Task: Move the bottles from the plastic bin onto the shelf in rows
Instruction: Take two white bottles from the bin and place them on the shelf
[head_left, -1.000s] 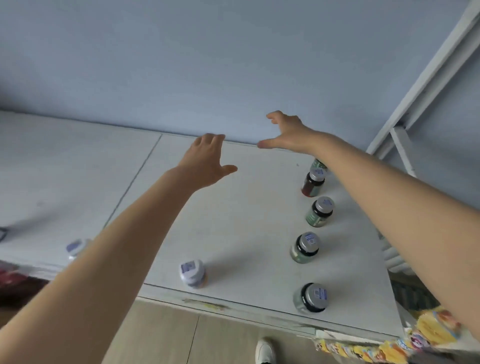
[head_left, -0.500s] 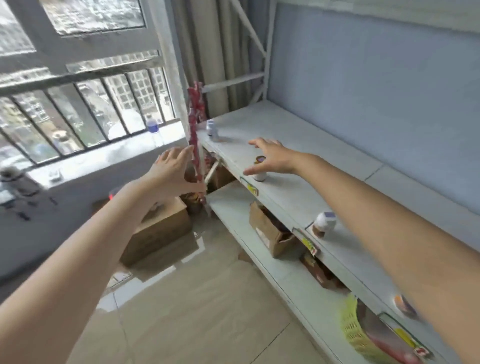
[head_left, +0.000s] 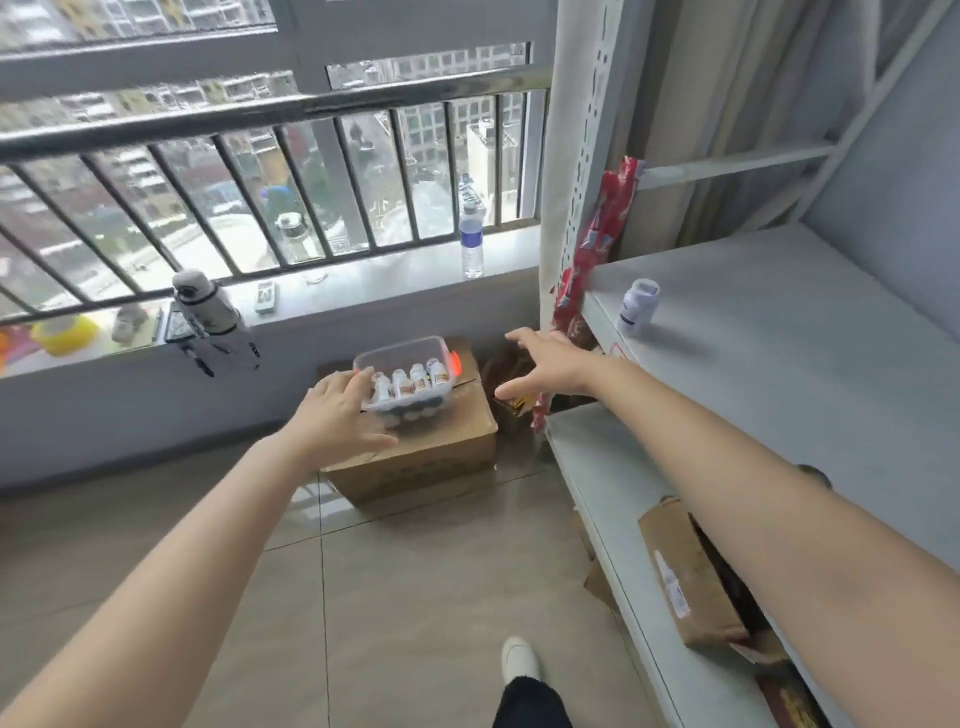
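A clear plastic bin (head_left: 402, 353) with orange clips sits on a cardboard box (head_left: 431, 452) below the window. Several small white-capped bottles (head_left: 410, 383) stand inside it. My left hand (head_left: 337, 418) reaches toward the bin's near left corner, fingers straight, holding nothing. My right hand (head_left: 550, 366) is stretched out to the right of the bin, fingers spread and empty. A white bottle (head_left: 638, 305) stands on the grey shelf (head_left: 779, 374) at the right.
A window sill (head_left: 363, 291) carries a water bottle (head_left: 471, 244), a white figure (head_left: 205, 309) and small items. Red packets (head_left: 587, 260) hang on the shelf post. A lower shelf board (head_left: 597, 499) holds a brown parcel (head_left: 685, 571). Tiled floor lies below.
My view has swung left from the shelf top to the window and floor. Both empty hands have left the shelf and now extend toward the bin on the box.
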